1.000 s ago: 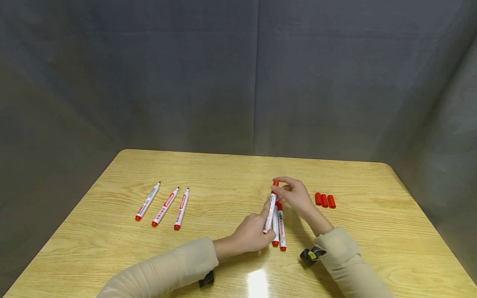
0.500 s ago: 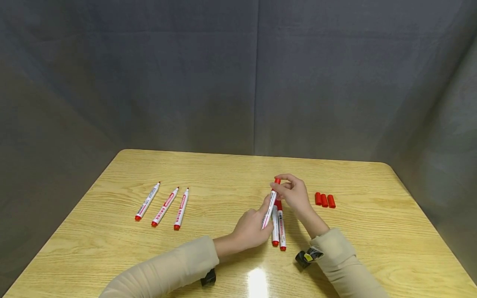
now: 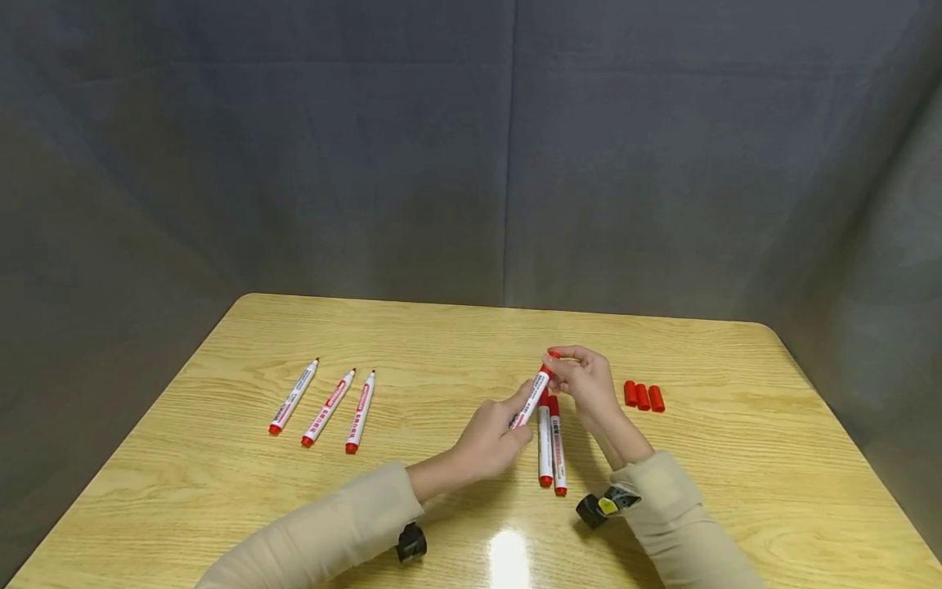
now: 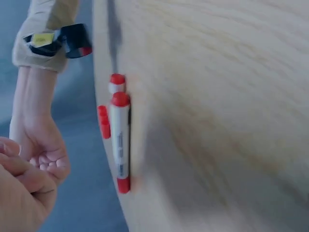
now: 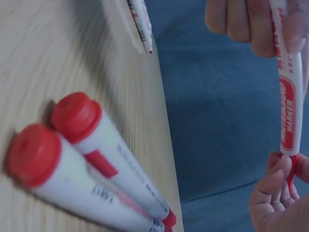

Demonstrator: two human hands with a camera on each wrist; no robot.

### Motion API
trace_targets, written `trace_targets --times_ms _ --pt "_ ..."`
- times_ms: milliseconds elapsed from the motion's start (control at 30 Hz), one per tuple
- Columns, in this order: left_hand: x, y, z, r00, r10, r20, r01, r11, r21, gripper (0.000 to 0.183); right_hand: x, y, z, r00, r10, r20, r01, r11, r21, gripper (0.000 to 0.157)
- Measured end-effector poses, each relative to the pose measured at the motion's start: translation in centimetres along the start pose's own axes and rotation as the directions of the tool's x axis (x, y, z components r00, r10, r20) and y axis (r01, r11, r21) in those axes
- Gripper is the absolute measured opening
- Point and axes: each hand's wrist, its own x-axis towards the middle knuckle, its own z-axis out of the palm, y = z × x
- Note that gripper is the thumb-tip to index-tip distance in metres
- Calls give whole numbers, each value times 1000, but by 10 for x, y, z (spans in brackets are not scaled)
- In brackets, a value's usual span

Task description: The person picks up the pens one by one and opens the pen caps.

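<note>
Inside the left hand's grip (image 3: 487, 442), closely curled round it, slants a marker (image 3: 531, 398); the right hand's grip (image 3: 589, 386) pinches its red end (image 3: 553, 357). Just beside lie two capped markers (image 3: 545, 446) on the surface (image 3: 441, 368), three loose caps (image 3: 643, 397) farther right, three uncapped markers (image 3: 327, 409) well left.

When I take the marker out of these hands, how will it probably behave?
The marker, straight between the left hand and right hand, is probably stiff. It looks round, so would likely roll if laid down. Being slim, it should feel light.
</note>
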Motion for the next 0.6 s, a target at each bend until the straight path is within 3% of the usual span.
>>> trace_targets --times_ms 267,433,600 --pt "1 2 -8 999 21 -50 -25 996 -87 61 4 -1 9 996 -41 -74 49 993 105 7" --pt "-1 5 -9 998 13 -69 -23 990 -138 60 2 -4 15 996 -35 -81 46 990 134 15" --pt "-3 4 -9 996 5 -88 -16 992 -122 61 2 -6 17 997 -33 -73 44 989 142 18"
